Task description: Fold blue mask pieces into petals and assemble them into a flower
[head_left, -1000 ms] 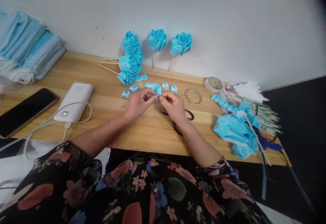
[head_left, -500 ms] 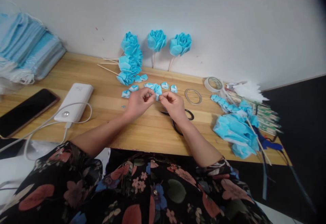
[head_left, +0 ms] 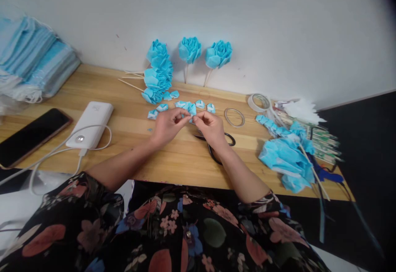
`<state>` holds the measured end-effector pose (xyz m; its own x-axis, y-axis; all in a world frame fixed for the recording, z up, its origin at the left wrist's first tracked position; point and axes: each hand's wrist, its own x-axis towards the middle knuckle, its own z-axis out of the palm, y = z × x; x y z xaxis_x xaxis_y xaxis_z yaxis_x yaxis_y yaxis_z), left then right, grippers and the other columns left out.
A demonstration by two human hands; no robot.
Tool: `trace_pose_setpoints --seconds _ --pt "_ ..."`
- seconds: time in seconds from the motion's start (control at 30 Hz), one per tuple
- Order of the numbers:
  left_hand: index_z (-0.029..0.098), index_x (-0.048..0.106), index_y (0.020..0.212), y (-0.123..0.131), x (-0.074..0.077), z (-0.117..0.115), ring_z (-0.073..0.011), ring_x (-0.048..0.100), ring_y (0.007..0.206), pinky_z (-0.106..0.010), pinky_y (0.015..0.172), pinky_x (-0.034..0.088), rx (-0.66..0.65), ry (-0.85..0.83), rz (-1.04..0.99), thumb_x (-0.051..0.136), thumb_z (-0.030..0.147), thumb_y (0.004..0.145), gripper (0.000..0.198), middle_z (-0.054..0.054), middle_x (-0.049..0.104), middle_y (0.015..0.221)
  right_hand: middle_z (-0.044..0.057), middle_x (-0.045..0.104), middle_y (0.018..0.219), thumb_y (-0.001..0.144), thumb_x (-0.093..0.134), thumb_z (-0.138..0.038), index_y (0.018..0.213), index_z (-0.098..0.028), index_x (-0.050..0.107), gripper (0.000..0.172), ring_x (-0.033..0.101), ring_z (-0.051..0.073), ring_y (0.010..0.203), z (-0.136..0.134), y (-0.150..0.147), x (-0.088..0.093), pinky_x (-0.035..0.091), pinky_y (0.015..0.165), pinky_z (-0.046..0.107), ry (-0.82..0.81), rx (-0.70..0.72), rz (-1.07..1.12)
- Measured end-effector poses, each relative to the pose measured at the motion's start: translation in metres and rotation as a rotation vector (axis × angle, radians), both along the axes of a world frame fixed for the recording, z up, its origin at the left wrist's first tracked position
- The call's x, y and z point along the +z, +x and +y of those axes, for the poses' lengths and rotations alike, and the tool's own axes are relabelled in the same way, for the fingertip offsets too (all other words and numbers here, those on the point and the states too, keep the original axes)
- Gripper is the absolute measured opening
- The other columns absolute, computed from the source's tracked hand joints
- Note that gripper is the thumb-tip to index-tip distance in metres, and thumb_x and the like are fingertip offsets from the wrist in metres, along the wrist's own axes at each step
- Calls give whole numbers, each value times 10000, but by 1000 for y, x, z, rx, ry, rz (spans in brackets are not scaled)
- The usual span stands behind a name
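Between my hands is a small light-blue folded petal (head_left: 191, 109), partly hidden by the fingertips. My left hand (head_left: 169, 124) pinches its near edge from the left. From the right, my right hand (head_left: 211, 127) pinches the same edge, thumb and forefinger together. Several more folded petals (head_left: 162, 107) lie on the table around and behind the hands. Black-handled scissors (head_left: 215, 148) rest under and beside my right wrist, their blades partly covered. Beyond the petals are finished blue flowers (head_left: 158, 78) on sticks, piled on their side.
Two blue flowers (head_left: 218, 54) lean against the wall. On the right are a wire ring (head_left: 234, 117), a tape roll (head_left: 259, 102) and a crumpled blue bundle (head_left: 286, 158). A phone (head_left: 34, 136), a power bank (head_left: 90, 124) with cable, and a stack of masks (head_left: 37, 57) occupy the left.
My left fingertips have shifted slightly right, closer to the right ones at the petal. Everything else lies as before.
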<state>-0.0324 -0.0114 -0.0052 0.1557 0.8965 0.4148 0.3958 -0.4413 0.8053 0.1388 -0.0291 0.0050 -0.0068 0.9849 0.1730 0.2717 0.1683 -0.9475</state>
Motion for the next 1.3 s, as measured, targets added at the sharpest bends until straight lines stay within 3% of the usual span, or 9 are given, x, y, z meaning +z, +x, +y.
trace_pose_setpoints --seconds 0.37,0.73,0.97,1.3 --pt "195 669 759 1 3 -2 -91 402 503 -255 530 294 13 0 68 623 216 824 82 60 467 536 -8 615 660 815 602 -308 682 -228 618 156 537 142 635 -4 -2 2 445 676 296 125 -12 -163" --pt "193 570 708 0 -2 8 -77 367 487 -228 488 278 14 -149 -205 596 224 803 103 57 447 554 -32 548 607 776 641 -407 683 -217 627 213 436 109 563 6 5 -5 370 574 270 -59 -12 41" --pt "206 730 812 0 0 0 -92 385 510 -253 520 275 -27 -14 -10 670 317 859 135 54 471 537 -32 530 609 780 643 -411 686 -214 628 219 412 107 577 3 2 -2 359 578 267 -23 -8 8" --pt "195 704 772 0 -1 1 -90 407 506 -256 521 284 9 -29 30 684 279 843 112 56 480 547 -10 606 653 816 611 -322 690 -228 622 157 530 141 628 -3 0 2 430 650 287 109 -18 -169"
